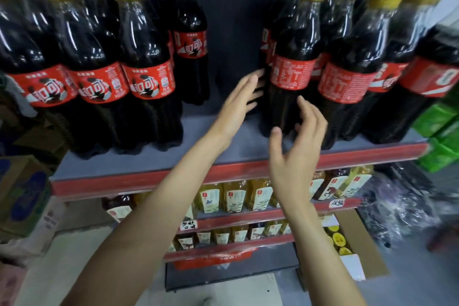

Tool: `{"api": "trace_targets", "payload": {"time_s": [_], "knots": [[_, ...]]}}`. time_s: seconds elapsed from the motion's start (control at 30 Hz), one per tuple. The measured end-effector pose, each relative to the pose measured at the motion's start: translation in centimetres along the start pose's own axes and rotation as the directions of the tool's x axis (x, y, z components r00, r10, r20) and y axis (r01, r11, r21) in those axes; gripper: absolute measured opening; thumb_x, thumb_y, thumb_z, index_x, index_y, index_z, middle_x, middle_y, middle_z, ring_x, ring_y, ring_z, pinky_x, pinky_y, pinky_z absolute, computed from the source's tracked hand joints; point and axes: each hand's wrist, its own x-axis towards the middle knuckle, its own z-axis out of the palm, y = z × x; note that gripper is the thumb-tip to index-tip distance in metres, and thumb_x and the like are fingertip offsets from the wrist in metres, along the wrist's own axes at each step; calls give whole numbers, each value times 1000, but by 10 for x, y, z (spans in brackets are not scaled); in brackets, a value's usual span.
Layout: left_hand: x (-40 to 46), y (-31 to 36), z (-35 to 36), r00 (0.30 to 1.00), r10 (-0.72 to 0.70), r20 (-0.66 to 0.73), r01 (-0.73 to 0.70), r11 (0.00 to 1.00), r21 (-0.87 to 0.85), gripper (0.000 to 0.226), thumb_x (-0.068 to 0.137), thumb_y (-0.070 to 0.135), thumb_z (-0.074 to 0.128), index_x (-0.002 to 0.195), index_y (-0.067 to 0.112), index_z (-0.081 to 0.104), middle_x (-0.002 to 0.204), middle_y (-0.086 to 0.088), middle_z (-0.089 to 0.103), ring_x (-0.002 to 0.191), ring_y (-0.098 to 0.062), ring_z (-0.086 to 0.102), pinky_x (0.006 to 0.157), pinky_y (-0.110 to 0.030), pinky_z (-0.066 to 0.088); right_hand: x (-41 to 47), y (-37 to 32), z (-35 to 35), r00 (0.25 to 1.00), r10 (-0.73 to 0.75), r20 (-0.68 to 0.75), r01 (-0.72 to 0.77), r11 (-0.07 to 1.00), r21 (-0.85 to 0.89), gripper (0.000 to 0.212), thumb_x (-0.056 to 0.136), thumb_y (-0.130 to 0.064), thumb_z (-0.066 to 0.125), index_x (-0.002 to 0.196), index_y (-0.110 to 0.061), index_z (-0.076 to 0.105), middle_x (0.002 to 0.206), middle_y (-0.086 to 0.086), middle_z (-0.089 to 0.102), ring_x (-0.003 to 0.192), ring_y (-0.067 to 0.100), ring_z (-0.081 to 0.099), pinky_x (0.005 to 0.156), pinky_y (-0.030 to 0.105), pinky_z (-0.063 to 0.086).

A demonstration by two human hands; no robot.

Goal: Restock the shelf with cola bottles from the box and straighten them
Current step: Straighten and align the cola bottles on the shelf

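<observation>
Cola bottles with yellow caps and red labels stand on the grey shelf (139,164) in two groups, with a gap in the middle. One front bottle (291,69) of the right group stands at the gap's edge. My left hand (239,104) is open, its fingertips touching or almost touching the left side of that bottle. My right hand (295,154) is open in front of the bottle's lower part, fingers spread, not gripping. A single bottle (191,40) stands deep at the back of the gap. The box (352,243) with yellow caps sits on the floor at the lower right.
Lower shelves hold yellow and dark tea bottles (233,196). Green packs (439,131) are stacked at the right. Cardboard cartons (22,191) stand at the left. Plastic-wrapped goods (402,206) lie on the floor to the right.
</observation>
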Motion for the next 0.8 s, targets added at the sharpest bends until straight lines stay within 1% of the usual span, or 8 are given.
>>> {"api": "trace_targets", "payload": {"time_s": [0.07,0.13,0.23,0.37,0.47,0.57,0.67,0.8], "knots": [[9,-2,8,995,-92,35,93,995,-21,44,103,38,22,141,22,39,131,-1,52,117,-12,51,108,-31,35,2,1,4,986,86,145,-84,996,-21,69,93,-10,56,151,-8,20,152,16,25,141,25,27,111,20,24],[8,-4,12,992,-117,51,119,993,-27,53,102,44,19,145,19,34,144,-4,45,127,-15,47,109,-31,34,5,1,6,978,83,189,-79,997,-24,81,92,-11,59,154,-11,7,156,12,19,144,22,21,111,20,21],[-12,-12,3,997,30,-65,-27,998,48,48,101,49,28,142,27,38,147,0,42,133,-14,43,108,-31,38,16,0,9,971,24,236,-42,997,69,93,88,-10,65,154,-14,0,149,3,27,136,14,32,106,7,25],[-42,-21,-21,920,320,-224,-253,925,283,44,92,56,26,126,41,51,131,11,48,123,-8,48,108,-41,39,33,-1,32,904,-5,427,-87,976,197,109,81,-21,73,153,-19,-10,150,9,39,133,20,45,107,41,43],[-53,-20,-30,886,372,-277,-248,885,395,55,93,53,24,134,27,49,137,6,41,128,3,40,109,-19,32,44,-7,50,848,-89,523,-73,957,281,105,83,-18,73,153,-17,-6,149,10,40,133,17,46,108,40,41],[-57,-27,-36,876,371,-308,-236,887,397,63,92,52,28,145,18,35,142,11,32,120,22,33,94,3,27,52,-8,68,819,-149,554,-76,929,362,106,82,-10,73,152,-16,-6,154,10,30,139,15,37,114,42,34],[-57,-35,-40,897,313,-312,-188,909,372,62,96,50,30,149,17,27,149,11,25,121,27,26,96,4,23,55,-9,85,799,-185,572,-78,911,404,106,81,-10,72,151,-14,-7,157,12,21,143,17,30,116,46,30],[-52,-34,-40,923,208,-325,-122,956,266,47,104,29,30,149,18,24,158,7,16,122,31,20,106,-2,19,62,-3,96,777,-151,611,-104,926,362,102,80,-12,75,151,-14,2,148,0,35,139,15,37,115,40,32]]}}
